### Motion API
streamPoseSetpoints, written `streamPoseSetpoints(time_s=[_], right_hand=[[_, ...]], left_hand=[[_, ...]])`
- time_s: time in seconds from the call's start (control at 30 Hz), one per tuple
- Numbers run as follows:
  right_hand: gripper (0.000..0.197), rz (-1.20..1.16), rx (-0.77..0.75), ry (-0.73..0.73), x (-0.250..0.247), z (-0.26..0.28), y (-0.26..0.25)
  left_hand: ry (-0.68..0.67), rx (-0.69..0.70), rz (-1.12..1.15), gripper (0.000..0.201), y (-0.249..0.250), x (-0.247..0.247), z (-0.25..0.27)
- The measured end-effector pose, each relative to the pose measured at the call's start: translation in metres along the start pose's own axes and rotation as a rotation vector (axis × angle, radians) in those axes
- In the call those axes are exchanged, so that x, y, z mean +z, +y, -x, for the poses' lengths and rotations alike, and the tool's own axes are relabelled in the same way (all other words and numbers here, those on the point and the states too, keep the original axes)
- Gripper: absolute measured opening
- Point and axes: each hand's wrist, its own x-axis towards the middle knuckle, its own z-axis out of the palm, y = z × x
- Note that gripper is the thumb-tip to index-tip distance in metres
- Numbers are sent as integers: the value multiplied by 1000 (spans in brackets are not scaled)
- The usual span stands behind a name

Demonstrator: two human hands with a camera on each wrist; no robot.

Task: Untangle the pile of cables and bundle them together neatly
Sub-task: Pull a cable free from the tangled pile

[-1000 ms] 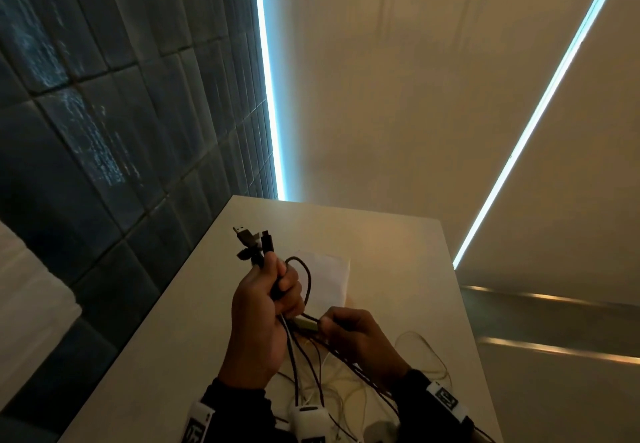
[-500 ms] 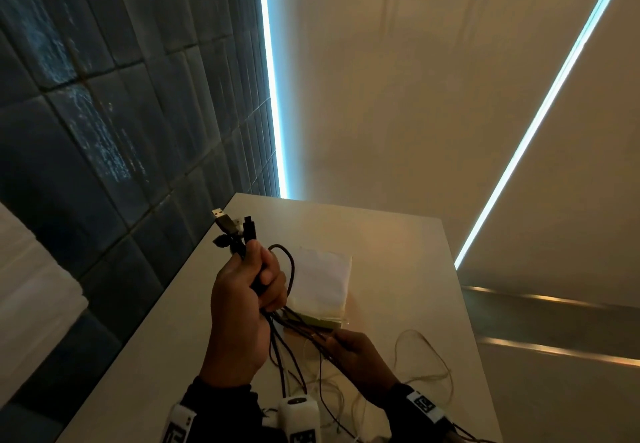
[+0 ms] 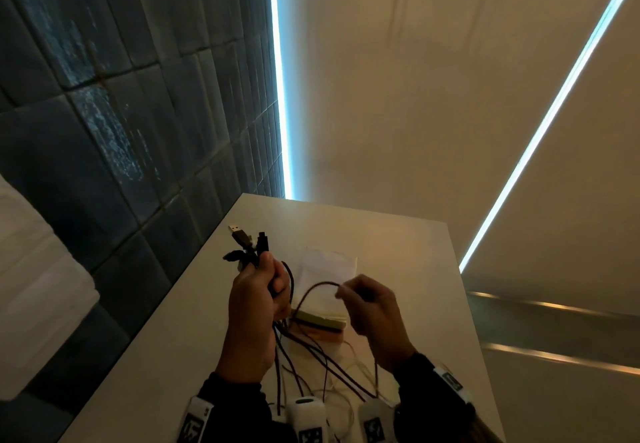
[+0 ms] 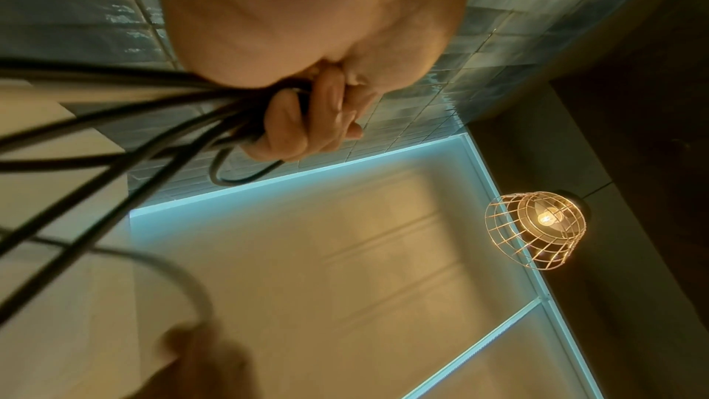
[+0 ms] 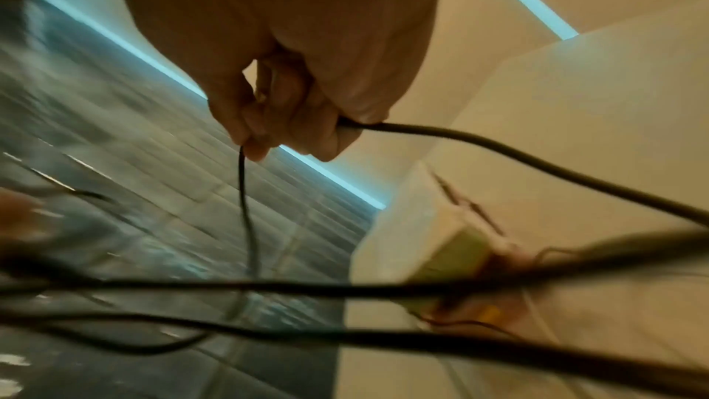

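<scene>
- Desk [image 3: 408,255]: pale top running away from the person, its left edge beside a dark tiled wall [image 3: 104,131]; it serves as the catch surface, so loose cable lengths can trail down onto it near the near edge while the hands work above.
- Notebook stack [image 3: 329,304]: pale sheets on green and orange layers, lying mid-desk beyond the hands; the cables cross its near edge, though whether they touch it is unclear.
- Left hand [image 3: 254,307]: fist wrapped round the gathered dark cables [image 3: 311,349], held upright above the desk's left side, probably to act as the anchor so sorted ends stay together.
- Right hand [image 3: 375,307]: thumb and fingers pinching one dark cable [image 3: 313,290] that arcs over towards the left fist; lifting it high likely draws that strand out of the tangle.
- Plugs [image 3: 247,242]: a USB end and other dark connectors sticking out above the left fist, lined up at one end, which suits bundling later.
- Thin pale wires [image 3: 346,404]: still lying loose on the desk near its near edge, under the wrists, apparently not yet gathered.
</scene>
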Motion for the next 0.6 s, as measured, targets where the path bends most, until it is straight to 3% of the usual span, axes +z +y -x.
streamPoseSetpoints(time_s=[0.13,0.23,0.37,0.5,0.6], right_hand=[[13,-143,-123,-168,16,9,-50],[12,-168,-135,-304,23,19,-58],[14,-138,-55,-378,20,21,-40],[19,-145,16,-378,12,13,-10],[22,-3,7,-333,5,10,29]], left_hand=[[24,-63,-12,31,-5,8,0],[-2,-97,73,30,-1,9,4],[-114,-88,301,31,7,6,9],[-167,-34,296,30,7,5,12],[-183,23,289,30,11,0,11]])
